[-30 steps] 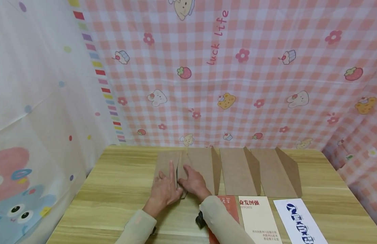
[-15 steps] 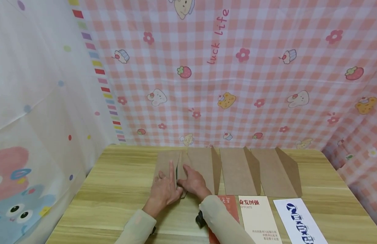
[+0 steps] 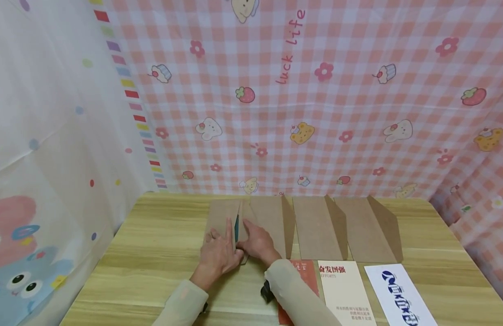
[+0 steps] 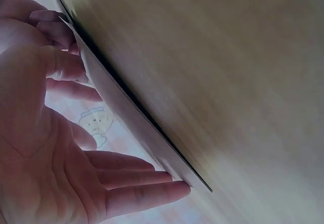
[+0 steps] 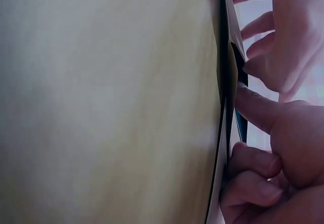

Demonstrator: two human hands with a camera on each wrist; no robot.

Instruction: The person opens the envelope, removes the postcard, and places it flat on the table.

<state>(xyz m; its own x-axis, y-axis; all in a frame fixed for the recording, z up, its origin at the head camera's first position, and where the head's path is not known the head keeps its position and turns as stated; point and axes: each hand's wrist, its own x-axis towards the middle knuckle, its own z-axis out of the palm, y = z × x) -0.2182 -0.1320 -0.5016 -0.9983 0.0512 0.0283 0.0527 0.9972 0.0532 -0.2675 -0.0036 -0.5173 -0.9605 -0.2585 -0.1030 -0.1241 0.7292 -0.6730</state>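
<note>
A brown paper envelope (image 3: 220, 210) lies at the left end of a row on the table, its flap toward the right. A dark green card or lining (image 3: 237, 228) shows in its narrow opening. My left hand (image 3: 218, 249) rests on the envelope with the index finger straight along the opening; the left wrist view shows its straight fingers (image 4: 147, 196) against the paper. My right hand (image 3: 258, 241) holds the flap side, thumb (image 5: 255, 105) at the opening's lip and other fingers (image 5: 250, 188) curled against the paper. The hands partly cover the envelope's near end.
More brown envelopes stand in the row to the right: one (image 3: 267, 226), another (image 3: 316, 226) and a third (image 3: 361, 231), flaps raised. Nearer lie a red card (image 3: 306, 271) partly under the right sleeve, a cream card (image 3: 345, 290) and a white card (image 3: 398, 294). A checked cloth (image 3: 275, 113) hangs behind.
The envelope's opening has widened slightly, and more of the green inside shows. Both hands stay almost in place; the head view has tilted down a little.
</note>
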